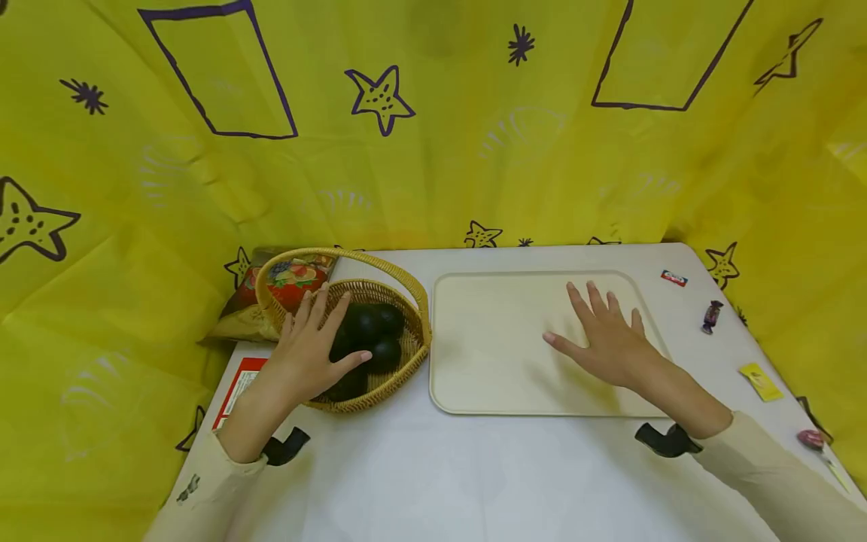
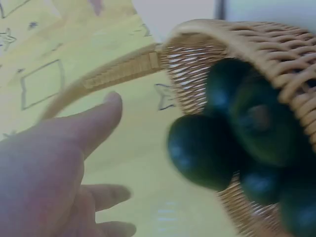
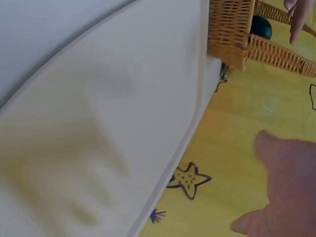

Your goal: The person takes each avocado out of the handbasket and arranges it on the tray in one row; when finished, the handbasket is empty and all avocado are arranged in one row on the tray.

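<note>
My left hand (image 1: 306,354) hovers over the wicker basket (image 1: 400,382) with its fingers spread and nothing held. In the basket lie several smooth dark green fruits (image 1: 363,325) that look like avocados; the hand covers part of them. The left wrist view shows the thumb (image 2: 106,111) near the basket's arched handle (image 2: 123,69), the fruits (image 2: 200,150) to its right. Above the cream tray (image 1: 488,342) my right hand (image 1: 609,346) is spread wide and holds nothing. Its shadow falls on the tray surface (image 3: 143,84) in the right wrist view.
Behind the basket leans a shiny food bag (image 1: 298,280). A red and white packet (image 1: 240,384) lies beside it. Along the right table edge are a small wrapper (image 1: 674,278), a purple wrapped candy (image 1: 712,317), a yellow packet (image 1: 761,382) and a lollipop (image 1: 810,439). Yellow cloth (image 1: 433,173) surrounds the table.
</note>
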A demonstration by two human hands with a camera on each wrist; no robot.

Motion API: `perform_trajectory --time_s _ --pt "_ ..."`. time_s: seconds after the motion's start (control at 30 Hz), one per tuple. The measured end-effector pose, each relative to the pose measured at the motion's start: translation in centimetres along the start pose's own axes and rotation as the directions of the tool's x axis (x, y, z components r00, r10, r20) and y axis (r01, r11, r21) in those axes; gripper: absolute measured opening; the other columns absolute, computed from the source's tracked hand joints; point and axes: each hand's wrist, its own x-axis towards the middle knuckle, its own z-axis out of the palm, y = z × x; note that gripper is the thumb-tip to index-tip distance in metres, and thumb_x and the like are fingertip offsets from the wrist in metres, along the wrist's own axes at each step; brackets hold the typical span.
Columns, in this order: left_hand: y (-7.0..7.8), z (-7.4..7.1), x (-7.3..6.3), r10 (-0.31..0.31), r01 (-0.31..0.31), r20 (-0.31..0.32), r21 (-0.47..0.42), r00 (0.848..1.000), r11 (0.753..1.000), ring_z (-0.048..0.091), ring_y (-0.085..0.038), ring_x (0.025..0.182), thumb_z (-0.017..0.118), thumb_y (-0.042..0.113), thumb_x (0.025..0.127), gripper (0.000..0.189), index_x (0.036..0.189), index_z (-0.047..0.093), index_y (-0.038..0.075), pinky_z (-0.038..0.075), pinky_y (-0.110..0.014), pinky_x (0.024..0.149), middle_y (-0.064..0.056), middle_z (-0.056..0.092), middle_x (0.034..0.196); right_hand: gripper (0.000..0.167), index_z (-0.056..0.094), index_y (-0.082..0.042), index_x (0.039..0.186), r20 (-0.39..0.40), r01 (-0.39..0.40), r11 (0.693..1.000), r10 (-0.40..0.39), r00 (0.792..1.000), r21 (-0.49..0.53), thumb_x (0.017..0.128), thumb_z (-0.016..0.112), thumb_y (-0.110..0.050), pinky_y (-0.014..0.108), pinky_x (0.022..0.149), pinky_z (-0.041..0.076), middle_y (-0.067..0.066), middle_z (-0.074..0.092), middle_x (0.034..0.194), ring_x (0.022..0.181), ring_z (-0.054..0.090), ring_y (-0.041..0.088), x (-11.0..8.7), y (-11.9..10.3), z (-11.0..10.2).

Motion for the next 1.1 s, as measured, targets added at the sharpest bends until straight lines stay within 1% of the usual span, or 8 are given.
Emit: perform_trajectory --time_s 0.27,0.4,0.5,0.67,0.73,0.8,0.93,1.1 --pt "1.2 -4.0 -2.2 0.108 -0.109 -0.048 -0.018 0.993 0.994 0.016 -0.042 0.161 0.061 0.067 0.099 0.089 0.167 0.033 0.016 0.012 -0.070 0.125 -0.011 0.018 0.176 0.077 0.035 0.001 0.162 -0.067 0.153 0.986 -0.149 0.987 0.067 0.105 0.065 -0.042 0.067 0.119 0.030 0.029 0.041 0.162 0.148 0.039 0.051 0.0 -2.2 -0.4" --pt "1.2 -5.7 -3.1 0.147 -0.163 -0.158 -0.091 0.976 0.983 0.030 -0.040 0.157 0.066 0.061 0.099 0.081 0.165 0.037 0.024 0.025 -0.070 0.121 -0.006 0.032 0.172 0.065 0.049 -0.001 0.155 -0.074 0.180 0.979 -0.173 0.982 0.100 0.106 0.065 -0.040 0.065 0.115 0.038 0.024 0.054 0.153 0.143 0.048 0.048 -0.1 -3.5 -0.3" --pt "0.7 -6.3 -3.3 0.193 -0.248 -0.335 -0.132 0.922 0.960 0.041 -0.037 0.150 0.074 0.047 0.098 0.073 0.161 0.046 0.023 0.035 -0.067 0.116 -0.007 0.045 0.164 0.056 0.059 -0.002 0.147 -0.072 0.194 0.974 -0.186 0.980 0.115 0.105 0.066 -0.039 0.063 0.112 0.042 0.021 0.062 0.147 0.139 0.054 0.045 -0.3 -4.6 -0.1" --pt "-1.1 -6.1 -2.4 0.199 -0.342 -0.626 -0.116 0.754 0.933 0.049 -0.038 0.138 0.073 0.048 0.099 0.065 0.150 0.057 0.009 0.041 -0.059 0.113 -0.016 0.056 0.149 0.046 0.067 -0.001 0.137 -0.084 0.248 0.960 -0.239 0.967 0.130 0.103 0.070 -0.032 0.061 0.109 0.047 0.019 0.069 0.137 0.132 0.061 0.043 -0.4 -6.8 0.4" --pt "-1.8 -5.9 -1.8 0.136 -0.314 -0.671 -0.151 0.729 0.937 0.048 -0.039 0.138 0.071 0.046 0.101 0.063 0.149 0.057 0.007 0.041 -0.060 0.113 -0.019 0.054 0.148 0.044 0.068 0.000 0.135 -0.082 0.277 0.952 -0.268 0.960 0.131 0.103 0.071 -0.029 0.060 0.108 0.048 0.018 0.070 0.135 0.129 0.063 0.043 -0.3 -7.7 0.6" --pt "-2.6 -5.5 -1.3 0.060 -0.266 -0.676 -0.206 0.735 0.942 0.047 -0.041 0.138 0.071 0.039 0.102 0.060 0.150 0.056 0.007 0.040 -0.063 0.111 -0.022 0.052 0.147 0.042 0.068 0.000 0.134 -0.066 0.301 0.944 -0.294 0.953 0.133 0.102 0.072 -0.028 0.058 0.105 0.051 0.017 0.071 0.132 0.124 0.066 0.041 -0.3 -8.7 0.9" --pt "-3.9 -4.8 -0.7 -0.085 -0.154 -0.626 -0.318 0.775 0.936 0.050 -0.044 0.127 0.069 0.029 0.104 0.057 0.150 0.052 0.001 0.041 -0.062 0.102 -0.027 0.051 0.142 0.040 0.069 -0.002 0.134 -0.021 0.338 0.929 -0.339 0.941 0.153 0.102 0.073 -0.027 0.053 0.099 0.056 0.013 0.074 0.125 0.116 0.070 0.036 0.0 -10.5 1.3" --pt "-5.1 -4.2 -0.2 -0.242 -0.057 -0.556 -0.466 0.795 0.883 0.052 -0.045 0.123 0.059 0.035 0.109 0.056 0.146 0.048 -0.005 0.044 -0.056 0.102 -0.028 0.052 0.138 0.042 0.068 -0.005 0.136 0.005 0.388 0.902 -0.396 0.918 0.189 0.102 0.074 -0.028 0.049 0.099 0.056 0.010 0.074 0.125 0.115 0.070 0.031 0.4 -13.0 2.1"
